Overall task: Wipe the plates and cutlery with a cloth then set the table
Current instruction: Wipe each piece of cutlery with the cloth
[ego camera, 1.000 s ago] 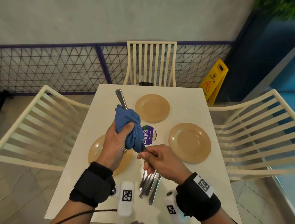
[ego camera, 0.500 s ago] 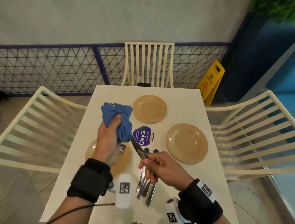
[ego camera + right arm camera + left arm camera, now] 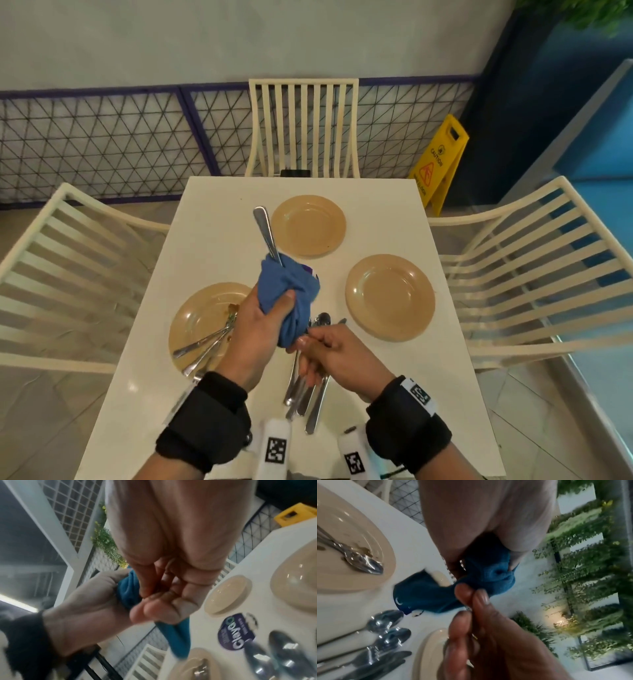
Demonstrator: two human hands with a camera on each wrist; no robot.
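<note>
blue cloth (image 3: 287,291) is being gripped around a knife (image 3: 266,233) by left hand (image 3: 255,329); right hand (image 3: 334,353) is pinching the knife's lower end.

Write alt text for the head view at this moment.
The left hand grips a blue cloth around a utensil whose other end the right hand pinches, above a white table with three tan plates and loose cutlery.

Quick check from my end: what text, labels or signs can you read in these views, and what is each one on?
"CAUTION": on the yellow floor sign standing beside the table's far right corner; the smaller print under its symbol is too small to read.
"ClayGo": on the round purple sticker on the table; its smaller lines are blurred.
The wristbands carry square code patterns only, no words.
</note>
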